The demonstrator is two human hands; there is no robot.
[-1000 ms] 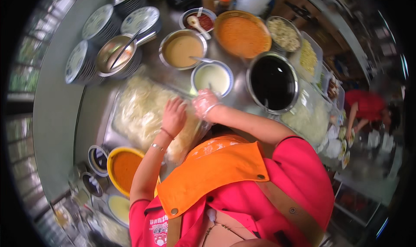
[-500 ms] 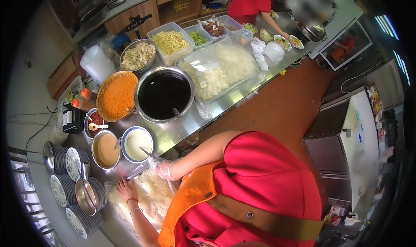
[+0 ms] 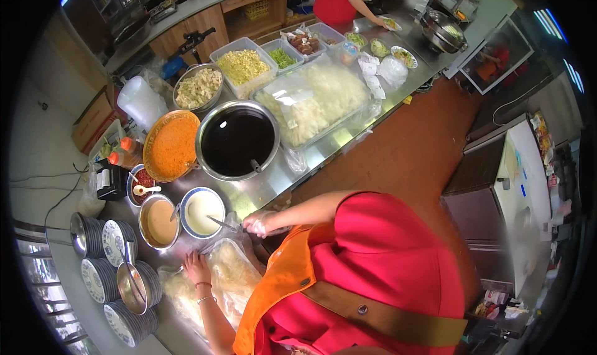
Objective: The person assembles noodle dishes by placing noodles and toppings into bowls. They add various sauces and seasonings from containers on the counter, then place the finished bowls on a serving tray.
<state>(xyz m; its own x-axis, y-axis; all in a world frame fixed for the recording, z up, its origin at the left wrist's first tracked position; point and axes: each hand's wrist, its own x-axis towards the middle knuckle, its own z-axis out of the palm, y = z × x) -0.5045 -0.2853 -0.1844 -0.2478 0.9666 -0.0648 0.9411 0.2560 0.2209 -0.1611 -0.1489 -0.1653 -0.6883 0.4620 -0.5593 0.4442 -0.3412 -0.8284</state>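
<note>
My bare left hand (image 3: 196,268), with bracelets on its wrist, lies with fingers apart on the upper left edge of clear plastic. The plastic covers pale, strand-like food (image 3: 231,269) in front of me. My right hand (image 3: 256,223), in a thin clear glove, has its fingers curled by the counter's front edge, above that food. Anything inside those fingers is too small to make out. Close to it, a utensil handle (image 3: 220,222) leans out of a blue-rimmed bowl of white liquid (image 3: 203,212). Left of that bowl is a metal bowl of tan sauce (image 3: 159,222).
Stacked plates (image 3: 99,279) and a ladle in a metal bowl (image 3: 133,291) stand at left. Beyond are a pot of dark liquid (image 3: 239,140), an orange-filled bowl (image 3: 171,146) and a large lidded tub (image 3: 314,100). A co-worker in red (image 3: 334,1) stands at the far end.
My right hand has moved up and right, off the plastic-covered food. My left hand has shifted slightly up and right in view. The co-worker has lifted a plate off the counter.
</note>
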